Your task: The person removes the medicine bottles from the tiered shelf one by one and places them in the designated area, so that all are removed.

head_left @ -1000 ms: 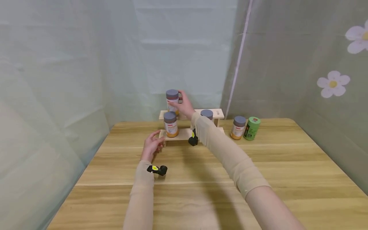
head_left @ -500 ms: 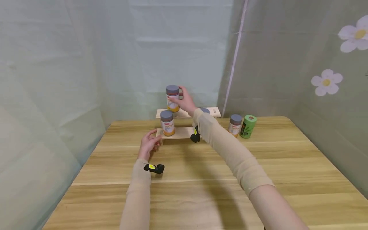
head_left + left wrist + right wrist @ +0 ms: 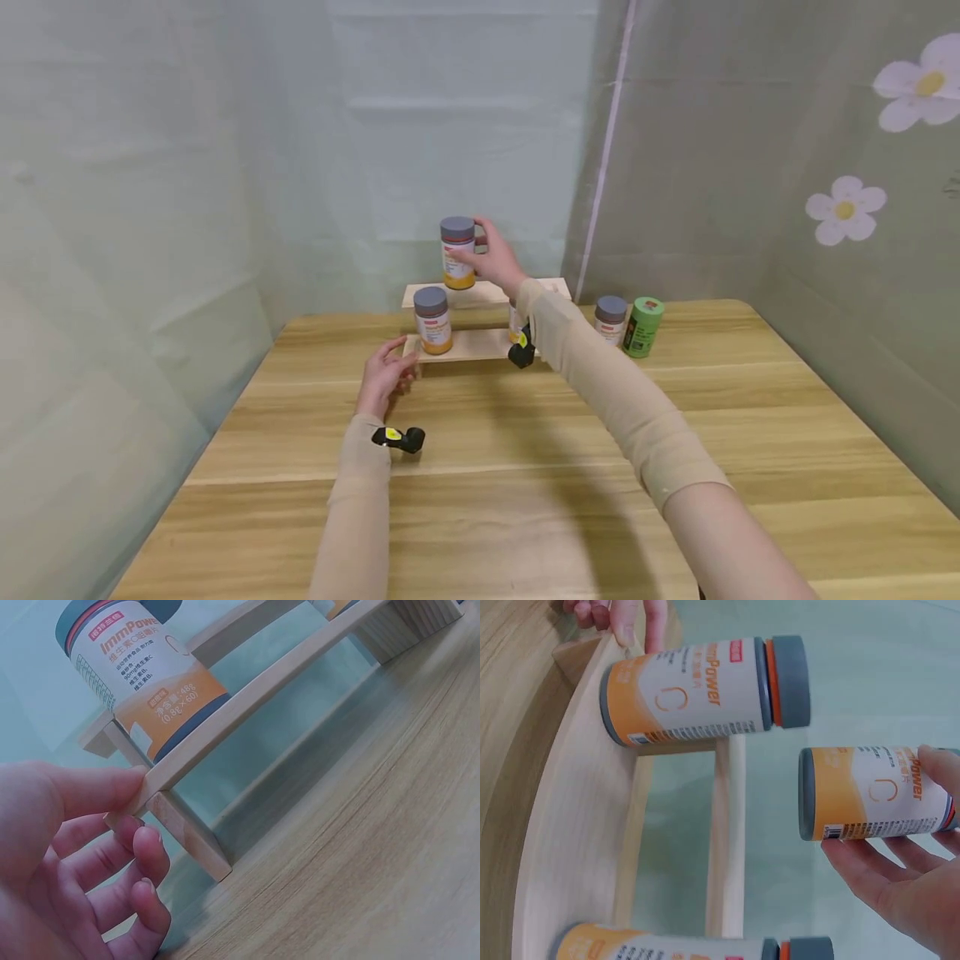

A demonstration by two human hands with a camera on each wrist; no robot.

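My right hand (image 3: pixel 501 260) grips an upright vitamin bottle (image 3: pixel 458 260) with a grey lid and a white and orange label. In the right wrist view, a gap separates the held bottle's (image 3: pixel 877 793) base from the upper board (image 3: pixel 727 825) of the two-tier wooden rack (image 3: pixel 480 343). Thumb and fingers of my left hand (image 3: pixel 385 372) pinch the left end of the rack's lower board (image 3: pixel 247 701). Near that end stands a matching bottle (image 3: pixel 432 321). Another like it (image 3: pixel 660 945) stands further right on the lower board, partly hidden by my right arm in the head view.
Right of the rack, one more grey-lidded bottle (image 3: pixel 611 315) stands on the wooden table (image 3: pixel 465 517), partly covered by the right sleeve. Beside it is a green canister (image 3: pixel 643 327). Curtains (image 3: pixel 465 150) hang behind and on both sides.
The right hand has lifted its bottle off the upper board and shifted it a little to the right. The left hand keeps its hold on the rack's end. The head view has turned slightly.
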